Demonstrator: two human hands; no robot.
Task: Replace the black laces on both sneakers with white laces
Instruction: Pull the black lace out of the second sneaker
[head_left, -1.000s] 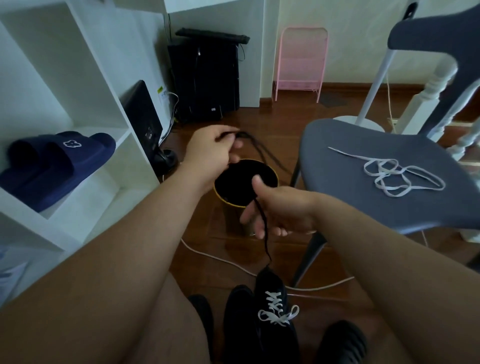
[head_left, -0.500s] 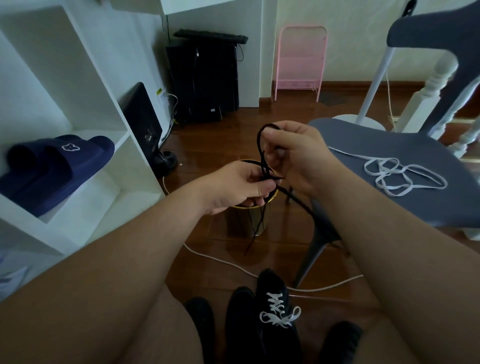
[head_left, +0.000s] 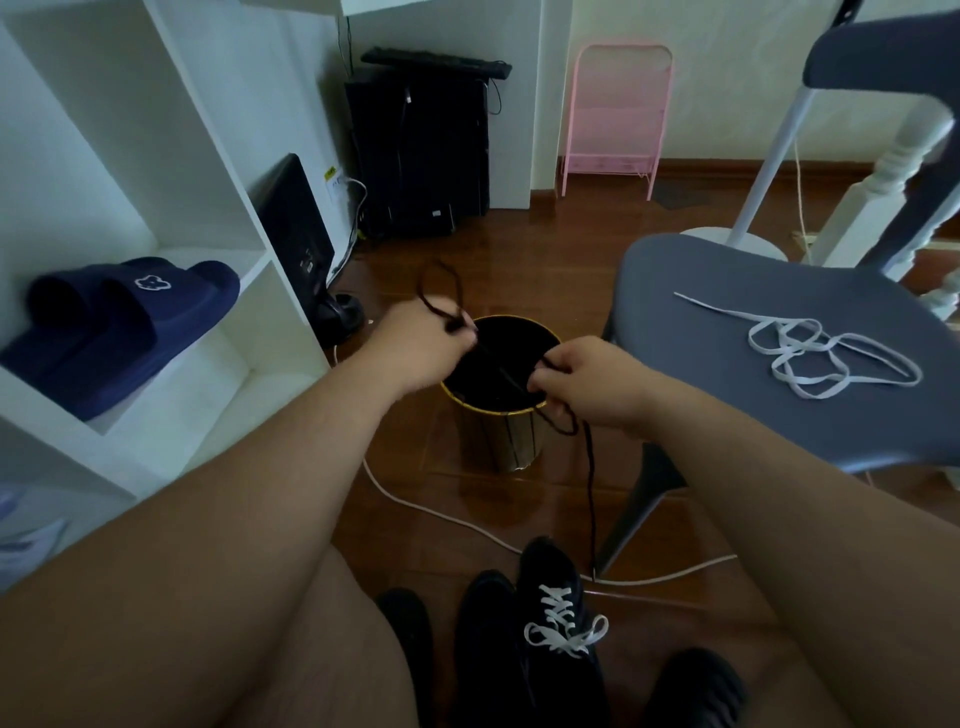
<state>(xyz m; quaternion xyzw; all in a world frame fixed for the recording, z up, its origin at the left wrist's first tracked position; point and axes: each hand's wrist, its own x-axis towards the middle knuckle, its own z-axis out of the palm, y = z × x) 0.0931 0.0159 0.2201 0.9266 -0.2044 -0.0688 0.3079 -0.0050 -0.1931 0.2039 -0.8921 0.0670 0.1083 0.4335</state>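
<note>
Above the gold-rimmed bin (head_left: 501, 410), the left hand (head_left: 421, 348) and right hand (head_left: 587, 382) each pinch the black lace (head_left: 589, 467), its tail trailing beside the bin; gathering that tail first would likely drop it in cleanly. A white lace (head_left: 831, 358) waits right of the bin.

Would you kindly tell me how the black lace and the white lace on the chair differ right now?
The black lace is held by both hands, left hand and right hand, above the bin; the white lace lies untouched on the chair. The black lace is stretched between the hands with one end hanging down; the white lace lies in loose loops. Both are out of any shoe.
</note>
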